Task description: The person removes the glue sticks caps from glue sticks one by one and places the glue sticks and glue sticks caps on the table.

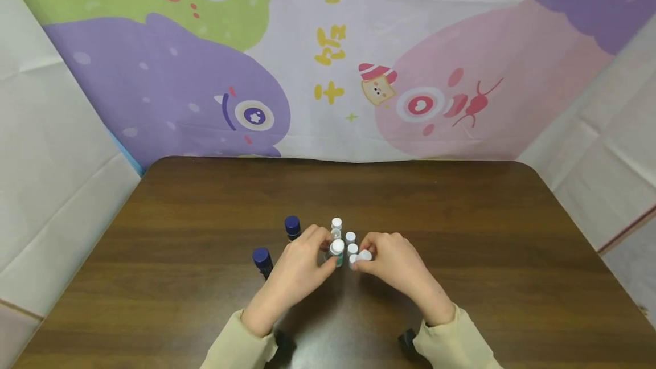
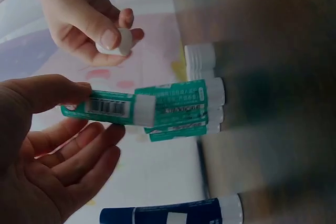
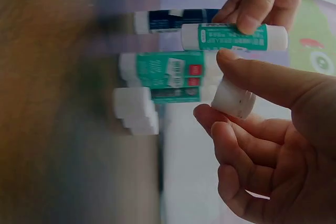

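Note:
My left hand [image 1: 302, 258] pinches a green-labelled glue stick [image 2: 110, 105] upright between thumb and fingers, above the tabletop. Its white end points up in the head view. Between the thumb and fingertips of my right hand [image 1: 397, 258] is a white cap [image 3: 234, 98], held just right of that glue stick and apart from it. Behind the left hand stand several more green glue sticks [image 2: 176, 103] in a row, partly hidden. Right beside them, white caps [image 1: 351, 237] stand on the table in a row, close to the right fingertips.
Two dark blue tubes stand left of my left hand, a nearer one [image 1: 262, 259] and a farther one [image 1: 292, 226]. Everything rests on a brown wooden table [image 1: 461, 215]. A cartoon-printed cloth [image 1: 328, 130] hangs along its back edge.

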Demonstrator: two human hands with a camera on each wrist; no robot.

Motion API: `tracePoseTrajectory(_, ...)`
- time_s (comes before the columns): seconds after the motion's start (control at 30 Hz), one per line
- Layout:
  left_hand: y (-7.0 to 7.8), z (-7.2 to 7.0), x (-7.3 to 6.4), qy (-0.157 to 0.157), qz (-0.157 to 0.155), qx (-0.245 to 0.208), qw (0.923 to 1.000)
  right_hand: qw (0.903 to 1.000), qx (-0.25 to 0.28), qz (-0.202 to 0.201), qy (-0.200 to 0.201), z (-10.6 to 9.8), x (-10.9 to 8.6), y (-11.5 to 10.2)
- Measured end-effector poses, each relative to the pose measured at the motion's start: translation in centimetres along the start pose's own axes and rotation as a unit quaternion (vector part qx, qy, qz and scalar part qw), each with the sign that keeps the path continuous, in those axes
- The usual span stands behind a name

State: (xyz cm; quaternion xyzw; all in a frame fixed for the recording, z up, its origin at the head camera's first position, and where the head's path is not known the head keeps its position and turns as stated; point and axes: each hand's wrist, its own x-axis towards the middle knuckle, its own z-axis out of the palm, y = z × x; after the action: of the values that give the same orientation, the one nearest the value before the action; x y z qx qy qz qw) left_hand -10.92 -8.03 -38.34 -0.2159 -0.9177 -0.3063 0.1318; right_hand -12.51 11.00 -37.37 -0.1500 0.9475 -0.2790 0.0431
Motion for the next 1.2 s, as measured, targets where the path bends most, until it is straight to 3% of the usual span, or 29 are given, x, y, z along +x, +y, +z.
tracePoseTrajectory(0.4,0.1,0.7,-0.3,-0.052,-0.048,0.044,0.9965,0.9981,-0.057,0.021,-0.008,1.7,0.2,0.3)
tracePoseTrajectory(0.57,0.1,1.4,-0.4,-0.044,-0.05,0.056,0.9962,0.9958,-0.085,0.032,-0.011,2.3,0.2,0.3)
tracePoseTrajectory(0.8,0.1,1.7,-0.4,-0.053,-0.088,0.043,0.9937,0.9957,-0.083,0.035,-0.023,2.9,0.0,0.0)
tracePoseTrajectory(0.97,0.2,1.8,-0.4,-0.059,-0.09,0.039,0.9934,0.9958,-0.081,0.042,-0.011,3.3,0.0,-0.1)
tracePoseTrajectory(1.2,0.2,2.1,-0.6,-0.044,-0.085,0.049,0.9942,0.9947,-0.087,0.055,0.0,3.7,0.0,-0.1)
